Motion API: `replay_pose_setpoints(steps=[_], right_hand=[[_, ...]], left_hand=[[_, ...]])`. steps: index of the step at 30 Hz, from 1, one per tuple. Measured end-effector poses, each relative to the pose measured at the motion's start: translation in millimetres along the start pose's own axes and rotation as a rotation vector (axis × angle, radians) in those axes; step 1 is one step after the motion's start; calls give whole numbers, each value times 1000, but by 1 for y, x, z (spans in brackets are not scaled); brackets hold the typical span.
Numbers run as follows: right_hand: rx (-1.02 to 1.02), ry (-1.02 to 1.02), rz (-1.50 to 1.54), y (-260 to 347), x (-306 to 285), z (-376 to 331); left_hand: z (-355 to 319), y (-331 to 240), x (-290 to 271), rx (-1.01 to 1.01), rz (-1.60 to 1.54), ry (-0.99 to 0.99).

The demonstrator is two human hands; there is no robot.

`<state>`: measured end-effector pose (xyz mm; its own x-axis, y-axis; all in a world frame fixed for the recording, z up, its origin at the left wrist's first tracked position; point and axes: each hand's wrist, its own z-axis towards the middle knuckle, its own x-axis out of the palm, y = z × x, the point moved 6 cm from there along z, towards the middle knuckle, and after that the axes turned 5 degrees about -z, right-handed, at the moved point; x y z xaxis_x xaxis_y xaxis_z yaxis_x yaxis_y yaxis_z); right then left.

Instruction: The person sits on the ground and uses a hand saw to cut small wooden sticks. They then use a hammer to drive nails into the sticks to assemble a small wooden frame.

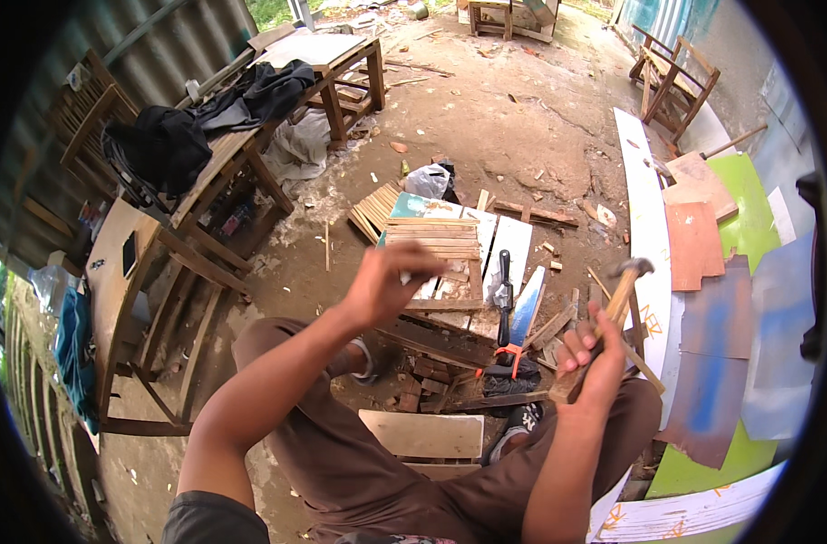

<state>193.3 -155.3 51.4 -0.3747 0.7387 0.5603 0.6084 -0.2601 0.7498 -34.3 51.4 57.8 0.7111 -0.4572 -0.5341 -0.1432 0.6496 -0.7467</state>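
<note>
Wooden-handled steel hammer (623, 292) is gripped upright in the right hand (587, 355), fingers wrapped closed; left hand (386, 283) hovers loosely curled above stacked wooden slats (442, 238), empty.

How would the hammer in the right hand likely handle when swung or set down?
The hammer probably feels head-heavy: a metal head tops a slim wooden handle. It looks stiff, not floppy. The right hand grips low on the handle, so the head likely pulls forward.

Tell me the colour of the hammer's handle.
Light brown wood, seen in the head view: the hammer is gripped by the right hand.
</note>
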Motion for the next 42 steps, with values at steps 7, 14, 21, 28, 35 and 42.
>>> replay_pose_setpoints(steps=[7,14,21,28,35,42], right_hand=[[-291,206,-419,68,86,49],[-215,134,-716,-16,62,110],[-214,160,-764,-18,62,150],[-141,131,-802,-30,57,174],[-65,93,-813,-31,41,181],[-64,60,-782,-29,33,186]], left_hand=[[48,53,10,-348,-438,-460],[77,86,46,-415,-411,-275],[82,139,78,-404,-304,-164],[71,165,110,-254,-154,-211],[63,174,121,-322,-154,-180],[65,170,124,-271,-142,-144]])
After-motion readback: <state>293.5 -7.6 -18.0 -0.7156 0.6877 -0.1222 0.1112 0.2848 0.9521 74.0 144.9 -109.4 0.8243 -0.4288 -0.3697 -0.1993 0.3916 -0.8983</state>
